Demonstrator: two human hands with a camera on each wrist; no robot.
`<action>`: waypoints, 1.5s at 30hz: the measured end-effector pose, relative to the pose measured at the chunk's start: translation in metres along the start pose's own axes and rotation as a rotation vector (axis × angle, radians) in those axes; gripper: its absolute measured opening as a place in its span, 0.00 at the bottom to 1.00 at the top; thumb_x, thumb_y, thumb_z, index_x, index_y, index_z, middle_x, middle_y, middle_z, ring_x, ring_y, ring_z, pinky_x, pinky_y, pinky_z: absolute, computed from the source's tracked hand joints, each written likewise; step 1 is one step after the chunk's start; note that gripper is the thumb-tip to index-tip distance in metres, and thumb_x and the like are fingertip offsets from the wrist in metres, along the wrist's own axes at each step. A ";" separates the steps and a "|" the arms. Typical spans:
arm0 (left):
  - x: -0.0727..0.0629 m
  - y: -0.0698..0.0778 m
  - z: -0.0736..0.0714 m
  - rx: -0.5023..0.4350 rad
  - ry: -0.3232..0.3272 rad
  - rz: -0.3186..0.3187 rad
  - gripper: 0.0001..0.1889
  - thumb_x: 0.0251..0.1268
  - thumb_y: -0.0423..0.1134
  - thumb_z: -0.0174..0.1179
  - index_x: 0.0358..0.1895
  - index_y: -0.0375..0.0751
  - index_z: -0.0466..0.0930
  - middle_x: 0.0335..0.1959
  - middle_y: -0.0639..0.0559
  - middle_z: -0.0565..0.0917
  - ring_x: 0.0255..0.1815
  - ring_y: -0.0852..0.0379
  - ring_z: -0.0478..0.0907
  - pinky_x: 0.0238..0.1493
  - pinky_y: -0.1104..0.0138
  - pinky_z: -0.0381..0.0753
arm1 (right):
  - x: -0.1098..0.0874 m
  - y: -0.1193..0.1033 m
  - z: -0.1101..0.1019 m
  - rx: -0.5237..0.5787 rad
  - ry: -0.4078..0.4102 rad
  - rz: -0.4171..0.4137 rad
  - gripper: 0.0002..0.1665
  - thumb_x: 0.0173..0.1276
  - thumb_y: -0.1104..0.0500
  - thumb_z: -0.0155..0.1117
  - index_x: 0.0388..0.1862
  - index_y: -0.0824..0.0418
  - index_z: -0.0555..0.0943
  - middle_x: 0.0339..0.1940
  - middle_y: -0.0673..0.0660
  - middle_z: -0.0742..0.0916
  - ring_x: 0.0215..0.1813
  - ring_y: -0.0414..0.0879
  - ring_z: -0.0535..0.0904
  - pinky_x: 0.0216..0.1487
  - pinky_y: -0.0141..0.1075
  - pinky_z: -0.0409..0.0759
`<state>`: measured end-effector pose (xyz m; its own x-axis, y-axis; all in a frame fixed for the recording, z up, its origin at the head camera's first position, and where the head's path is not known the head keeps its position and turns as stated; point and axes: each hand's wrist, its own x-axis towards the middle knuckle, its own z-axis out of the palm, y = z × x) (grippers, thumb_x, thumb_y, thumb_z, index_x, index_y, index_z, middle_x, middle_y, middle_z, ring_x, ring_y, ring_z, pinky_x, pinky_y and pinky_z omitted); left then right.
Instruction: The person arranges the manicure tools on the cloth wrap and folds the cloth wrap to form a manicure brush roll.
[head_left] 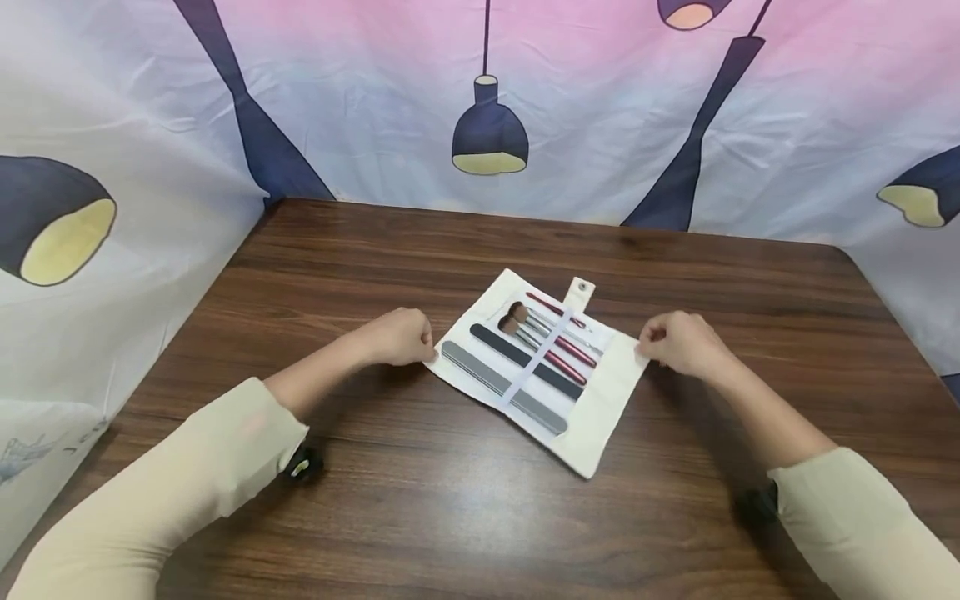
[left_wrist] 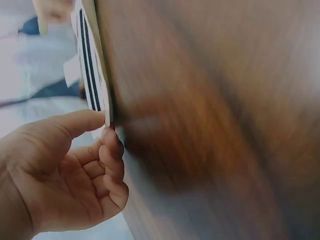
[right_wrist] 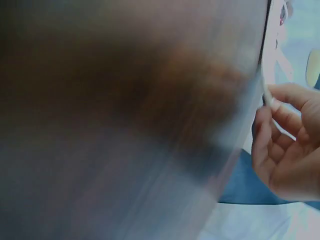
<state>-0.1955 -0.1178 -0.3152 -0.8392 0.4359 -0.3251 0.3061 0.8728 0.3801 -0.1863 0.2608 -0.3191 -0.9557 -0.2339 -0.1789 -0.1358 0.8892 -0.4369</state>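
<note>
An opened cream brush case [head_left: 615,400] lies at a slant on the table, a white strap across its contents. Under the strap sit a grey nail file [head_left: 480,367], a black nail file [head_left: 498,346], two makeup brushes [head_left: 562,364] with dark red handles, and thinner tools, one of them red [head_left: 545,303]. My left hand [head_left: 401,337] pinches the case's left corner between thumb and fingers, as the left wrist view [left_wrist: 70,170] shows from close by. On the far side, my right hand [head_left: 684,342] pinches the right edge of the case.
Dark brown wooden table [head_left: 450,517] lies under everything. A snap tab [head_left: 580,293] sticks out from the case's far edge. Printed fabric [head_left: 375,108] with lamp pictures hangs behind and beside the table.
</note>
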 end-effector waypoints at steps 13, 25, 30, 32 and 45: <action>-0.040 0.041 0.039 -0.014 0.052 0.018 0.18 0.55 0.39 0.60 0.10 0.48 0.67 0.10 0.59 0.66 0.12 0.63 0.61 0.14 0.71 0.59 | 0.050 -0.011 -0.002 -0.150 0.090 0.018 0.07 0.63 0.60 0.59 0.29 0.62 0.79 0.24 0.55 0.79 0.24 0.49 0.70 0.21 0.39 0.66; -0.046 0.045 0.039 0.106 0.141 0.070 0.17 0.56 0.36 0.56 0.12 0.47 0.66 0.11 0.58 0.64 0.13 0.62 0.59 0.14 0.67 0.61 | 0.039 -0.021 -0.011 -0.287 0.004 0.108 0.16 0.67 0.52 0.55 0.39 0.66 0.78 0.37 0.63 0.80 0.33 0.56 0.74 0.30 0.48 0.70; -0.044 0.041 0.034 0.146 0.233 0.147 0.09 0.61 0.42 0.57 0.26 0.42 0.76 0.22 0.56 0.72 0.24 0.59 0.69 0.24 0.64 0.70 | 0.010 -0.032 -0.017 -0.253 -0.082 -0.056 0.17 0.66 0.54 0.58 0.44 0.67 0.80 0.36 0.59 0.83 0.32 0.50 0.76 0.32 0.46 0.73; -0.044 0.040 0.035 0.175 0.238 0.182 0.13 0.61 0.48 0.59 0.34 0.39 0.78 0.28 0.55 0.75 0.30 0.57 0.72 0.32 0.62 0.73 | -0.005 -0.036 -0.016 -0.231 -0.135 -0.127 0.16 0.64 0.54 0.61 0.42 0.67 0.80 0.31 0.56 0.83 0.29 0.47 0.75 0.31 0.43 0.73; -0.048 0.040 0.048 0.271 0.177 0.300 0.25 0.43 0.52 0.71 0.39 0.39 0.74 0.33 0.54 0.73 0.36 0.56 0.68 0.37 0.59 0.68 | -0.076 -0.039 0.022 -0.356 -0.173 -0.299 0.27 0.39 0.54 0.79 0.38 0.58 0.76 0.39 0.52 0.74 0.44 0.51 0.68 0.40 0.44 0.71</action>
<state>-0.1212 -0.0932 -0.3253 -0.7520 0.6551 -0.0730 0.6350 0.7497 0.1865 -0.1026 0.2358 -0.3077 -0.8080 -0.5341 -0.2487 -0.5068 0.8454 -0.1688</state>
